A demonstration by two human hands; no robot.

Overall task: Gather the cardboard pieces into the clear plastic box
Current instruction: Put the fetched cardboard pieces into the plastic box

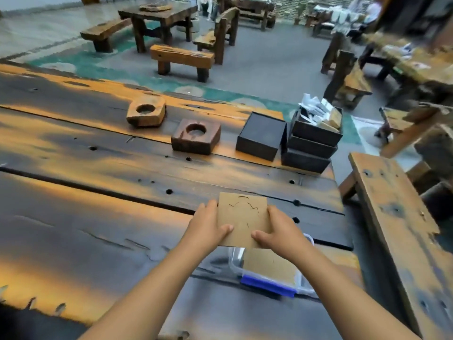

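A square brown cardboard piece (245,218) with curved cut lines is held flat above the table. My left hand (208,225) grips its left edge and my right hand (279,229) grips its right edge, thumbs on top. Just below and nearer to me sits the clear plastic box (234,261) with a blue clip (268,287) on its near side. Another cardboard piece (269,265) lies inside the box. The held piece hides the box's far part.
On the dark wooden table (98,217) stand two wooden blocks with round hollows (146,114) (195,138), a black box (261,136) and stacked black trays with papers (313,138). A wooden bench (392,217) runs along the right. More benches and tables stand beyond.
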